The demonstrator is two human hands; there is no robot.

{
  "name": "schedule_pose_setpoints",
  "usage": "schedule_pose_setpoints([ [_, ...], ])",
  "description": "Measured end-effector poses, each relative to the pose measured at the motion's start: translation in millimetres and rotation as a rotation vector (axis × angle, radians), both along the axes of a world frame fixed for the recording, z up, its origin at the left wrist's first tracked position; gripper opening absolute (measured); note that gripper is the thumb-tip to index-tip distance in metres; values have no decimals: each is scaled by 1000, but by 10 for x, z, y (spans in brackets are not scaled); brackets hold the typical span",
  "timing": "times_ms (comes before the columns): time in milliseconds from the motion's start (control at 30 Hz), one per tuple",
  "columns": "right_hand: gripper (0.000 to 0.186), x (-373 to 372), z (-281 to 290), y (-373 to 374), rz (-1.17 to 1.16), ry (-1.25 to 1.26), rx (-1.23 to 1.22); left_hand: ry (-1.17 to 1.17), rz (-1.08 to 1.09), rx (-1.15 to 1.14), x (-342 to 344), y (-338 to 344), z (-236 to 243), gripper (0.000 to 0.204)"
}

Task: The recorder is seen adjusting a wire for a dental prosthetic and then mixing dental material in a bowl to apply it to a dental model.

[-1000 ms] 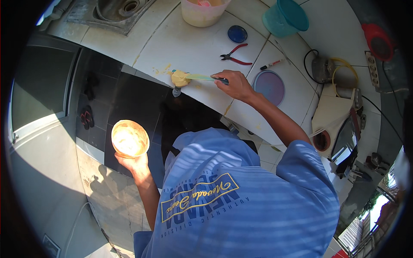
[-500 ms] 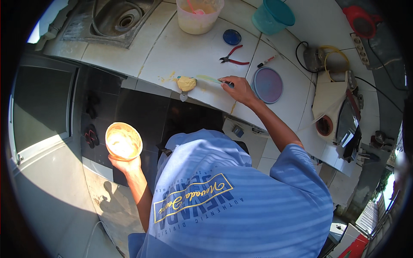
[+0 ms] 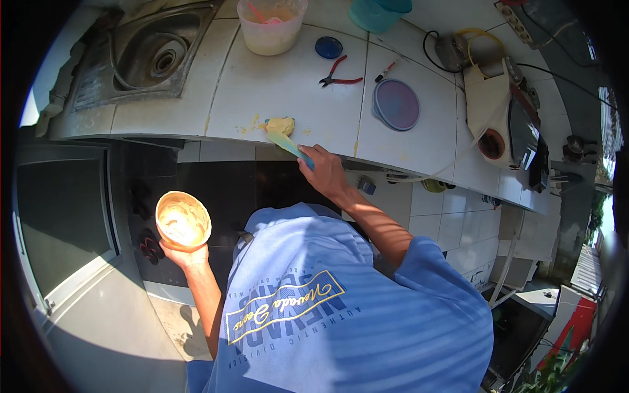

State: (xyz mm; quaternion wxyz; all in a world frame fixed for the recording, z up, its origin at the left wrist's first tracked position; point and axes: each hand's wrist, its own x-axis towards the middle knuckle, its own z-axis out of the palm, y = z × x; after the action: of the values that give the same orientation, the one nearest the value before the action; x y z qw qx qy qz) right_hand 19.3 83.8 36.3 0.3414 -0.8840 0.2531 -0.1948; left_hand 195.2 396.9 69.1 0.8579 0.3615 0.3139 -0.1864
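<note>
My left hand point(image 3: 186, 255) holds a round bowl point(image 3: 171, 243) from below, out in front of the counter. Its inside is coated with pale paste and brightly lit by sun. In my right hand point(image 3: 325, 173) is a putty knife point(image 3: 284, 141) with a pale green blade and a blue-teal handle. The blade tip meets the near side of a yellowish lump of paste point(image 3: 281, 125) at the counter's front edge. Something teal shows at the lump's left; most of it is hidden. Yellow smears lie on the tiles around the lump.
On the white tiled counter point(image 3: 262, 82) are red-handled cutting pliers point(image 3: 340, 80), a blue disc point(image 3: 328, 47), a marker point(image 3: 386, 71) and a round purple lid point(image 3: 397, 105). Behind stand a whitish tub point(image 3: 272, 36) and a teal bucket point(image 3: 377, 16). A steel sink point(image 3: 147, 49) lies left, a beige machine point(image 3: 488, 108) right.
My right hand has drawn back left and toward me, turning the knife so its blade now meets the lump. The bowl stays in my left hand. The view has shifted.
</note>
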Motion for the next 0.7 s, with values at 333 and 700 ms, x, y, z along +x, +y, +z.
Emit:
schedule_pose_setpoints([
  [333,25,43,-261,-108,-337,-77,158,22,-37,91,232,124,105,44],
  [700,25,-49,-321,525,-368,-215,174,-46,-154,-2,421,316,-16,44],
])
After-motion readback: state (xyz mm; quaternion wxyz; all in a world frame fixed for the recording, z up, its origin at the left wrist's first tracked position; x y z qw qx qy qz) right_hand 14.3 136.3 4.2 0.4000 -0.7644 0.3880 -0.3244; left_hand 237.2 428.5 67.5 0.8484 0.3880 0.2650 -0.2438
